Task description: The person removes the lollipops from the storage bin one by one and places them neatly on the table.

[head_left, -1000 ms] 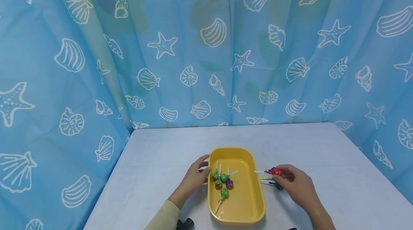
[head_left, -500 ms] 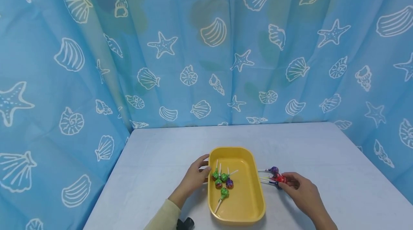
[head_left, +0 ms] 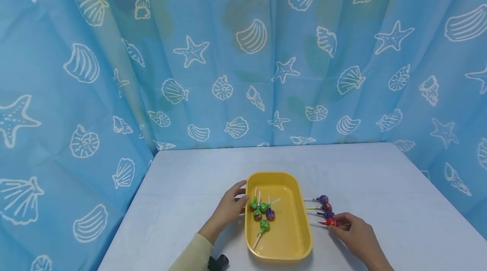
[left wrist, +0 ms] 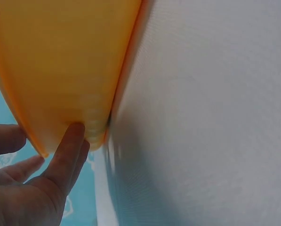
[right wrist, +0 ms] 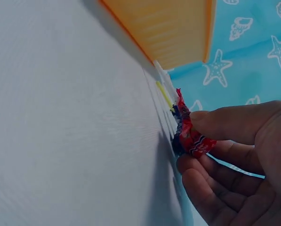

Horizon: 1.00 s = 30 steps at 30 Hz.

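Observation:
My right hand [head_left: 357, 231] pinches a red-wrapped lollipop [head_left: 330, 222] by its candy head, thumb on one side and fingertips on the other. The lollipop's white stick points left toward the yellow tray [head_left: 309, 237]; the wrapper [right wrist: 192, 136] shows close up in the right wrist view. Just beyond it lie a row of lollipops, including a purple one [head_left: 323, 199] and a dark red one with a yellow stick [head_left: 326, 206]. My left hand [head_left: 229, 205] touches the tray's left side, with extended fingers [left wrist: 67, 153] against the outer wall.
Inside the tray, at its left, lie several green-wrapped lollipops [head_left: 264, 225] and a purple one [head_left: 270, 214]. A black object [head_left: 218, 262] sits at the table's near edge. A blue shell-print curtain [head_left: 213, 64] hangs behind and beside the white table [head_left: 198, 169].
My right hand has carried the red lollipop toward me, from the far end of the row to its near end, uncovering the purple one. The left hand stays at the tray.

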Each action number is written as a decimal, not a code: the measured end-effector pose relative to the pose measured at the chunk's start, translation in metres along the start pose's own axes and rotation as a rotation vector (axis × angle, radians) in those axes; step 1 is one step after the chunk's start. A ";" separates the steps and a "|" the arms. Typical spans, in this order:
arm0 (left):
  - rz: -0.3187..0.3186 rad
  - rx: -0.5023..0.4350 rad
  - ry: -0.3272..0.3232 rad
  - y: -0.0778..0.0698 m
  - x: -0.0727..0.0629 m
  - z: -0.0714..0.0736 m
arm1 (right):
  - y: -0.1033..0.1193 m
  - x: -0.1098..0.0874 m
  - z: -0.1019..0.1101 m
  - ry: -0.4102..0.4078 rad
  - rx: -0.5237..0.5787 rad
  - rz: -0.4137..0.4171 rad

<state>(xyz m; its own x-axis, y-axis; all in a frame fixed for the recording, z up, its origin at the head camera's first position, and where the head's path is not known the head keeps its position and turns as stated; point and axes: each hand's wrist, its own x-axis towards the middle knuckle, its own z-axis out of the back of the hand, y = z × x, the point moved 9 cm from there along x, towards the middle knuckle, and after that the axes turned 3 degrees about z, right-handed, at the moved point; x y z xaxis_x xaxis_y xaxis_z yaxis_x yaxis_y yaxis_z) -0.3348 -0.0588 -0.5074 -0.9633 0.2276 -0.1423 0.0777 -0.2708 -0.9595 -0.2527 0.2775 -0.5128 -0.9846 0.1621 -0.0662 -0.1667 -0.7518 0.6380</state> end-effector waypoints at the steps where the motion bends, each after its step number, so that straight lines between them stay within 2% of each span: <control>1: -0.001 0.000 0.001 0.000 0.000 0.000 | -0.001 0.000 -0.001 0.005 -0.001 -0.004; 9: 0.001 0.001 -0.003 -0.002 -0.002 0.000 | -0.004 0.004 -0.003 0.001 -0.018 -0.013; 20: -0.002 0.003 0.005 -0.002 -0.001 0.000 | -0.007 0.002 -0.002 0.019 -0.019 -0.068; 25: -0.009 -0.001 0.006 -0.003 -0.001 0.000 | 0.001 -0.001 0.010 -0.046 -0.035 -0.028; 30: -0.008 0.004 0.002 -0.002 -0.001 0.000 | 0.018 -0.004 0.024 -0.133 -0.011 0.037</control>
<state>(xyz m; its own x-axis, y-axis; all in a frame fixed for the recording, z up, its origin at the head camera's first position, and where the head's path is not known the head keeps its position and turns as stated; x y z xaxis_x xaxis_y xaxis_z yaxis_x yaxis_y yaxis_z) -0.3344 -0.0581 -0.5056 -0.9634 0.2315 -0.1352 0.0692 -0.2724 -0.9597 -0.2510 0.2783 -0.4829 -0.9743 0.2170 0.0600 -0.1318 -0.7657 0.6296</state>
